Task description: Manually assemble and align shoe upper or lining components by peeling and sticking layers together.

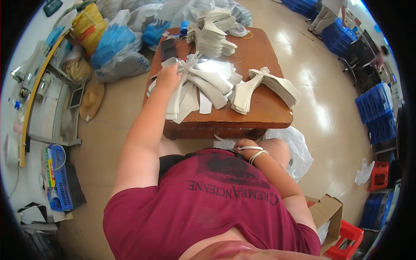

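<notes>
A fanned pile of pale, curved flat pieces (203, 82), shaped like collar pieces, spreads over the near left part of the brown wooden table (225, 116). At the pile's left side, my left hand (168, 78) has its fingers curled in on the pieces; the fingertips are partly hidden. Low at my lap, my right hand (248, 148) is closed around a narrow white piece (224, 143), which sticks out to its left. Pale bands (256, 156) circle my right wrist. Neatly stacked cream curved pieces (264, 89) lie to the right of the fanned pile.
More stacked pieces (212, 34) and a dark box (168, 50) sit at the table's far side. Stuffed plastic bags (119, 52) crowd the back left. A white bag (297, 154), a cardboard box (325, 216) and a red stool (346, 240) are at my right. A person (329, 15) stands far right.
</notes>
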Available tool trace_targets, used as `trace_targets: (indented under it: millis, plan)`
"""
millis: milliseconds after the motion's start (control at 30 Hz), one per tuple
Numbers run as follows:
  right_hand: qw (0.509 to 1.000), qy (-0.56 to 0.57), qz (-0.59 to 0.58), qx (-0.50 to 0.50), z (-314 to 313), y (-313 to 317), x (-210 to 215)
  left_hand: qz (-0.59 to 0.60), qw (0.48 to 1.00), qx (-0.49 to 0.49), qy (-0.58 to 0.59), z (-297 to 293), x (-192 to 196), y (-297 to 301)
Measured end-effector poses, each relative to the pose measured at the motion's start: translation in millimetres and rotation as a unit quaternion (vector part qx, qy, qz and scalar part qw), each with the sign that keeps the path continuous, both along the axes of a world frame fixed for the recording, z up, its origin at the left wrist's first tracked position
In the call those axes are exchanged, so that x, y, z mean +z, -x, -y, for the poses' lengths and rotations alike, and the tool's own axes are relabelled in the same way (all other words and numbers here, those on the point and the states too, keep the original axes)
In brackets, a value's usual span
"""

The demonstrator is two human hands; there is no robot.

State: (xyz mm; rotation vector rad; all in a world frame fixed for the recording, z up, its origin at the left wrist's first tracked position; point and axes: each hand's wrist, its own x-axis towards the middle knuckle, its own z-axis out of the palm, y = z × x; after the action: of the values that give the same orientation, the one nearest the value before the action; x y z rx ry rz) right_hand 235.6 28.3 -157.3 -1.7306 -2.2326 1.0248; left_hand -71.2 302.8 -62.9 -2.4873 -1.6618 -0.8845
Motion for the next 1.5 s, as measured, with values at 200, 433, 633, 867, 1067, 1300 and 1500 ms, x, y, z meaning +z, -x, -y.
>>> trace_targets:
  millis: [200,433,633,867,1067,1300,1500]
  plan:
    - [0.997,-0.010,-0.076,-0.010,-0.1,-8.7,-11.1,0.014,0.996,-0.036,0.075,-20.1,-0.6,2.2]
    - [0.995,-0.052,-0.069,-0.048,7.0,-17.5,-14.2,0.105,0.990,-0.071,0.058,-13.4,22.4,-1.6]
    - [0.948,-0.261,-0.175,-0.043,5.9,-12.5,-2.2,0.169,0.974,-0.147,0.013,32.8,81.9,35.6]
    - [0.918,-0.321,-0.229,0.037,33.1,10.0,116.0,0.295,0.935,-0.194,0.032,174.0,171.0,2.1]
    - [0.860,-0.434,-0.216,0.162,50.3,35.7,207.6,0.065,0.924,-0.377,0.007,237.8,159.6,-51.0]
    - [0.868,-0.450,-0.179,0.108,61.5,37.2,198.5,0.230,0.865,-0.433,0.110,258.4,107.6,-75.9]
    - [0.863,-0.454,-0.209,0.072,69.6,44.1,194.4,0.218,0.885,-0.405,0.071,264.1,104.9,-77.0]
